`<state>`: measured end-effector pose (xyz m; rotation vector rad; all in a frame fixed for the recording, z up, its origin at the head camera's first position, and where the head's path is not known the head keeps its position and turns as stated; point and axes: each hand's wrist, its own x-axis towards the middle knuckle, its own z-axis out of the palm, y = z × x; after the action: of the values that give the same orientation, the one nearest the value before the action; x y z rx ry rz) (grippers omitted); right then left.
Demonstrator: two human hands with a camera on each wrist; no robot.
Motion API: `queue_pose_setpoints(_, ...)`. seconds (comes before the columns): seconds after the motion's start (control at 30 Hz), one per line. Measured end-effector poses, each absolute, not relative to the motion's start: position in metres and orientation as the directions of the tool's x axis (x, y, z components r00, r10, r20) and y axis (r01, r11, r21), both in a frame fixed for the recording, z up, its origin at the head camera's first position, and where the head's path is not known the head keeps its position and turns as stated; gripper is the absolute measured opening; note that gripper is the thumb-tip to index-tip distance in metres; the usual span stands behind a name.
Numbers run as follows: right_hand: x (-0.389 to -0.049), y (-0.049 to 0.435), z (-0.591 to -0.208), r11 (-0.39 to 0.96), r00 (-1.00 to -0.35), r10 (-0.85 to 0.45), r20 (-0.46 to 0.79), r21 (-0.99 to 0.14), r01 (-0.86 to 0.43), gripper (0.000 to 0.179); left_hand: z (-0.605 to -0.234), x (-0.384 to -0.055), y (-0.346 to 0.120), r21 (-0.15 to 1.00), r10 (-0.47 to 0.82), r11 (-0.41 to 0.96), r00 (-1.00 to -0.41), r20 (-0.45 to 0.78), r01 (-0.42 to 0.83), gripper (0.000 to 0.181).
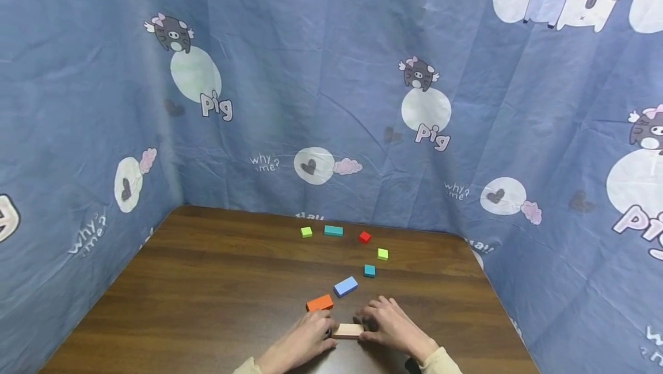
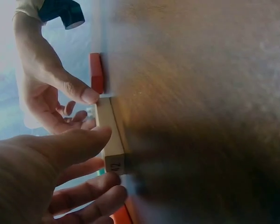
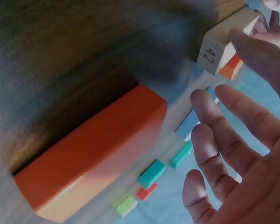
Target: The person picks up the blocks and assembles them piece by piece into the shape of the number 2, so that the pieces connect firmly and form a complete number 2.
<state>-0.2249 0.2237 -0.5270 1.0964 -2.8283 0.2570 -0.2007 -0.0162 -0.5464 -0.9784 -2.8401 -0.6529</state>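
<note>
"What is the brown table (image 1: pixel 207 282) bearing?"

"The left hand (image 1: pixel 313 331) and right hand (image 1: pixel 391 325) are flanking a wooden block (image 1: pixel 347 331); the left is pinching one end, the right is laying its thumb on the other. Whether its fingers are gripping, nobody can tell."

"Anything smaller?"

"An orange block (image 1: pixel 319 303) is lying just beyond the left grip, a red cube (image 1: pixel 365 237) well beyond both."

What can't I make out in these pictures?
Head view: both ends of the pale block, covered by the left hand and right hand.
Head view: the sleeves, cut by the bottom edge.
Left wrist view: an orange block, partly behind the left hand; table grain, blurred.
Right wrist view: left hand, mostly beyond the edge.
</note>
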Motion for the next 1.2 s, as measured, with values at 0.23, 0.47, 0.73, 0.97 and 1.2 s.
queue_pose_setpoints(0.23, -0.223, 0.224, -0.531, 0.714, -0.719, -0.672, 0.178, -0.104, -0.692, 0.024, -0.554, -0.202, -0.015, 0.417, 0.538, 0.674, -0.792, 0.290, 0.610, 0.014)
queue_pose_setpoints(0.47, -0.225, 0.221, -0.532, 0.707, -0.714, -0.676, 0.185, -0.112, -0.698, 0.018, -0.559, -0.211, -0.014, 0.485, 0.523, 0.628, -0.792, 0.316, 0.609, 0.014)
queue_pose_setpoints(0.73, -0.229, 0.220, -0.534, 0.721, -0.730, -0.661, 0.174, -0.122, -0.682, 0.017, -0.563, -0.218, -0.015, 0.505, 0.531, 0.588, -0.773, 0.348, 0.632, 0.011)
queue_pose_setpoints(0.97, -0.233, 0.217, -0.535, 0.726, -0.736, -0.654, 0.174, -0.129, -0.675, 0.017, -0.564, -0.221, -0.018, 0.458, 0.525, 0.587, -0.744, 0.413, 0.668, 0.013)
queue_pose_setpoints(1.2, -0.234, 0.214, -0.537, 0.721, -0.730, -0.659, 0.180, -0.127, -0.682, 0.017, -0.564, -0.221, -0.019, 0.478, 0.505, 0.586, -0.757, 0.415, 0.654, 0.011)
